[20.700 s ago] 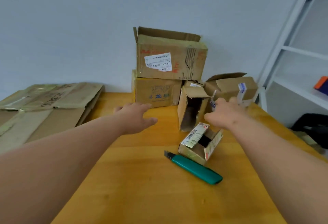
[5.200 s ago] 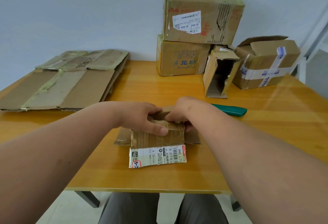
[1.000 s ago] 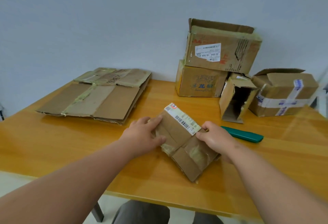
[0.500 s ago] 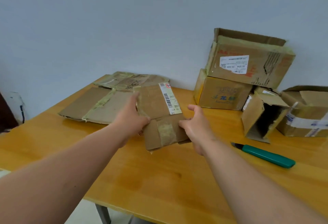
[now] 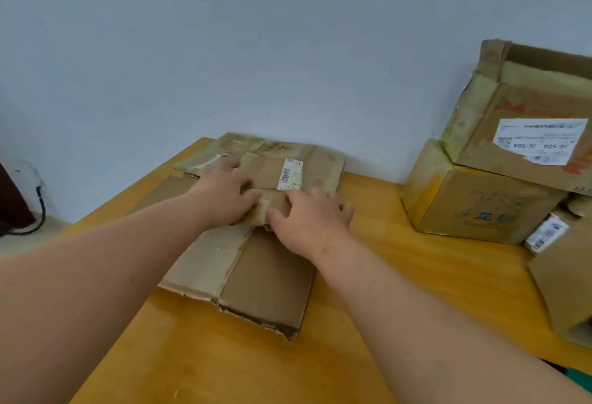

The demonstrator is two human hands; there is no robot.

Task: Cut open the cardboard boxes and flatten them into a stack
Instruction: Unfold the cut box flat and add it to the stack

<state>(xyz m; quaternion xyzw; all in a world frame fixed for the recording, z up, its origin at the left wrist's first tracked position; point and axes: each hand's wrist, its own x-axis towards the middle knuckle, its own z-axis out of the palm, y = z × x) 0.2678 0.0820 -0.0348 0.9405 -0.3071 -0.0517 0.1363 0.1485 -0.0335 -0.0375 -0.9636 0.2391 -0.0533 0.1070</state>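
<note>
Flattened box [image 5: 272, 176] now on stack [image 5: 256, 278], boxes [image 5: 499, 179] beside.

Bare tabletop [image 5: 378, 227] between the flattened stack [image 5: 256, 275] and 2 stacked boxes [image 5: 487, 192].

Small flattened box [image 5: 272, 176] showing plain brown w/ a white barcode label [image 5: 290, 174], black bars, bit of red at top corner. Stack of flattened cardboard [image 5: 253, 278] looking tan-brown, w/ yellowish-green tape strips at far end. Table [image 5: 400, 262] glowing honey-yellow, faint wood grain. Upper box [image 5: 525, 109] wearing red print plus white label w/ black txt; lower box [image 5: 480, 205] carrying blue-green print. Wall [image 5: 256, 45] reading pale grey-blue.
</note>
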